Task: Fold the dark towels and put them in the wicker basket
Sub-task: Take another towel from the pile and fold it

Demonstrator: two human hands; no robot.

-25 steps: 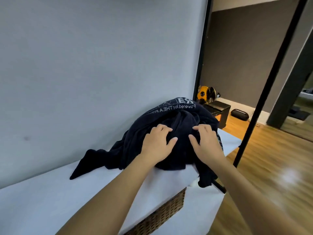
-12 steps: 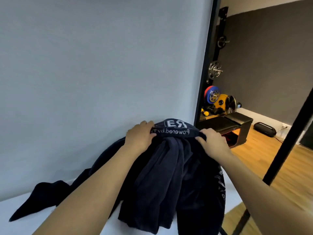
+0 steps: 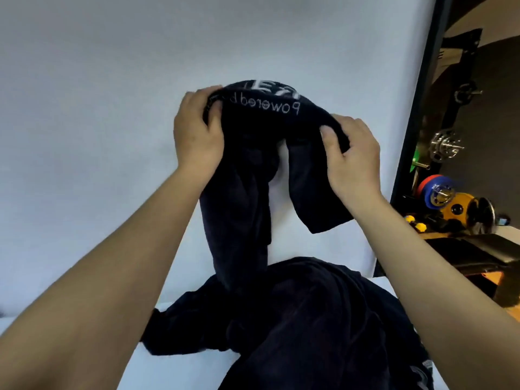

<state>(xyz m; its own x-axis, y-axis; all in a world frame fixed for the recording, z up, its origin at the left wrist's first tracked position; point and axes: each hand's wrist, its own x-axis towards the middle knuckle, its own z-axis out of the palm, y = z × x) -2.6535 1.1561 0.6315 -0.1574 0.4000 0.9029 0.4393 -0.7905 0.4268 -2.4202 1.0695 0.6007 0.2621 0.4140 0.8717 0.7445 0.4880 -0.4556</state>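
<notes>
Left hand: the left hand (image 3: 198, 133) is raised in front of the pale wall (image 3: 98, 108), fingers curled over the upper hem of the towel (image 3: 264, 119), thumb pressed on the near face — a firm pinch on the cloth.
Right hand: the right hand (image 3: 351, 156) grips the same hem further right, thumb on the front, fingers wrapped behind a bunched fold.
Towel: dark navy, soft and nappy, matte. It arches between the two hands and hangs below them in two limp tails; white stitched lettering runs upside down along its top band, reading "Powered b".
Pile: more dark towels lie in a rumpled pile (image 3: 309, 319), heaped on the table (image 3: 180, 364) toward its right end — the longer tail of the held towel reaches down to it.
Table: covered in smooth white cloth.
Background: at right a black post (image 3: 413, 114), round weight plates (image 3: 450, 198) in red, blue and yellow, and a black padded bench (image 3: 478, 254).
</notes>
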